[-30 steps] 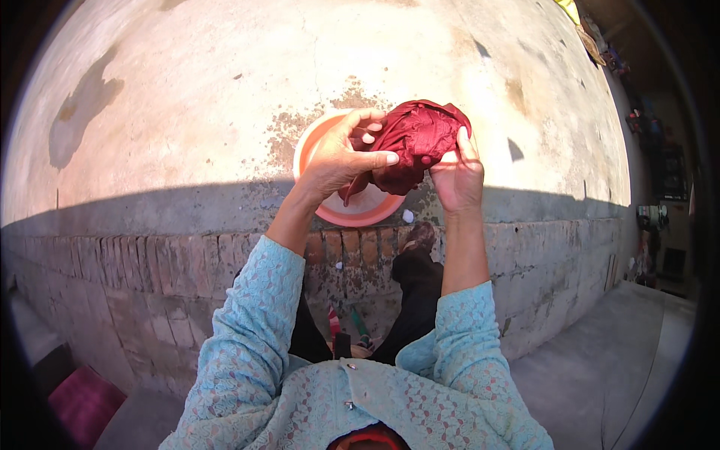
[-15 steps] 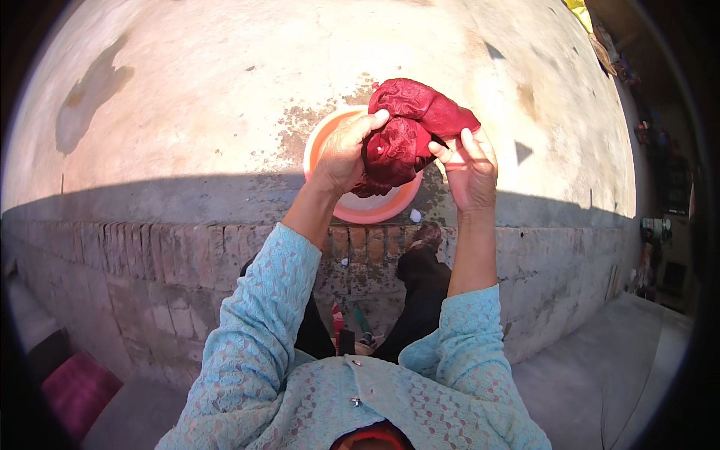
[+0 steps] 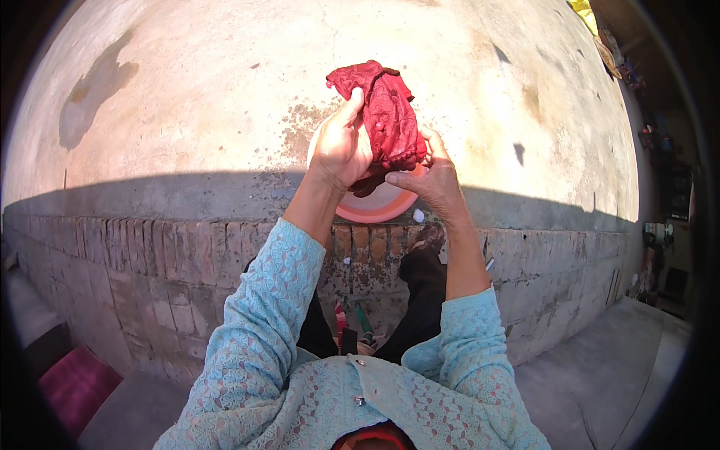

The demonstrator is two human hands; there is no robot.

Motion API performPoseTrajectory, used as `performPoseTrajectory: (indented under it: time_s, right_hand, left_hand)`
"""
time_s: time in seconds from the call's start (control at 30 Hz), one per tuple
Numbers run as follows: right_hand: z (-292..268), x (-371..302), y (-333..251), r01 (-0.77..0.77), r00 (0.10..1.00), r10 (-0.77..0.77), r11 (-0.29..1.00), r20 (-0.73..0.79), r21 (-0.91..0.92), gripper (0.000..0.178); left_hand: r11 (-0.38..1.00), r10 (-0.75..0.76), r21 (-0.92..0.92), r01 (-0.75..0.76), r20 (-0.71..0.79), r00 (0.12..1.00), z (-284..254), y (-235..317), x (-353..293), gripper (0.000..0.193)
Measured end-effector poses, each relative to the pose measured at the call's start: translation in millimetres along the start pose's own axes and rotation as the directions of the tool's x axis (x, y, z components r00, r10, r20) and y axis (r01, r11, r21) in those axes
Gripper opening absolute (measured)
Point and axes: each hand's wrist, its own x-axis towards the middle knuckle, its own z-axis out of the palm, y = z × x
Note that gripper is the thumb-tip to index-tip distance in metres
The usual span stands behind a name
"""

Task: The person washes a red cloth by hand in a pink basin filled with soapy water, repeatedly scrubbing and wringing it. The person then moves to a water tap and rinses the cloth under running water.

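Note:
A crumpled dark-red cloth (image 3: 386, 120), wet-looking and bunched up, is held in the air between both hands. My left hand (image 3: 341, 146) grips its left side, thumb lying over the front and the fingers hidden behind. At the lower right edge of the cloth, my right hand (image 3: 436, 180) pinches the fabric between thumb and fingers. Beneath the cloth sits an orange-pink plastic basin (image 3: 375, 212), mostly covered from sight by the cloth and hands; what is inside it is largely hidden.
The basin stands on a concrete floor (image 3: 225, 112), near a brick-edged step (image 3: 187, 244). A small white lump (image 3: 418, 215) lies beside the basin. A magenta item (image 3: 79, 386) is at the lower left. Assorted objects line the shaded right side, with a yellow item (image 3: 583, 13) above.
The cloth has turned more upright and shifted left. My right hand has moved left and down, from the cloth's right end to its lower right edge.

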Motion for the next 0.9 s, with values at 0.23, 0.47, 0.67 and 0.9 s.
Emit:
performPoseTrajectory:
  time_s: [0.23,0.47,0.67,0.9]
  right_hand:
    - [-5.0,0.8,-1.2,-0.066,0.991,0.082,0.988,-0.107,0.141,0.032]
    - [-6.9,1.6,-0.8,-0.016,0.986,0.068,0.946,-0.151,0.323,0.045]
    - [5.1,2.4,-8.3,0.085,0.996,-0.078,0.977,-0.042,0.197,0.062]
    - [5.4,8.5,6.3,0.150,0.965,-0.157,0.987,-0.210,-0.048,0.034]
  left_hand:
    - [0.995,-0.029,0.097,0.027,0.023,0.999,-2.0,2.1,0.5,0.039]
    - [0.998,-0.005,0.067,0.008,-0.053,0.999,-6.0,0.9,2.4,0.040]
    - [0.999,-0.007,-0.043,0.003,-0.093,0.996,-9.4,1.7,3.0,0.044]
    - [0.990,-0.048,0.138,0.043,0.030,0.998,-15.2,1.3,4.2,0.036]
